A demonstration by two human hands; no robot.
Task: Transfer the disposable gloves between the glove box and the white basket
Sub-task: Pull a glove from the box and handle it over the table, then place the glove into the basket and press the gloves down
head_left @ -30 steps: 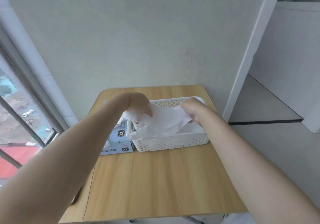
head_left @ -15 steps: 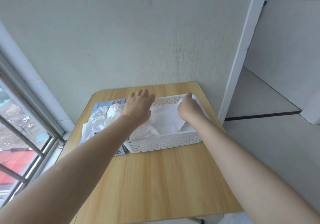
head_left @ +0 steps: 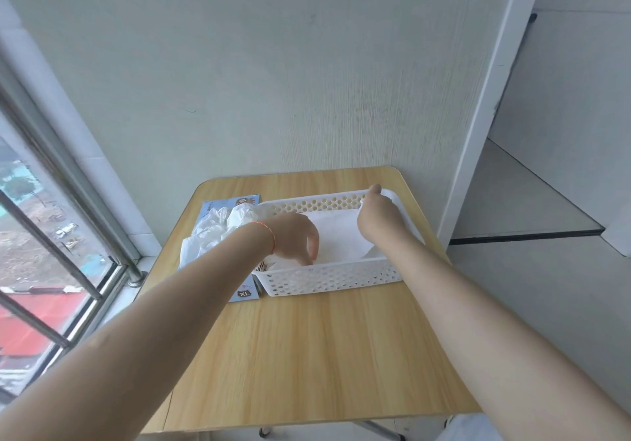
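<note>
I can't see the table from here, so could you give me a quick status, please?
Left hand pressing gloves down in white basket. Right hand pinching glove edge. More gloves spill from glove box.

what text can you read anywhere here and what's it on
"XL": dark badge on the near end of the glove box.
Picture and print at the far end of the box, beside the gloves: too small and blurred to read.
Basket: no text visible.
</note>
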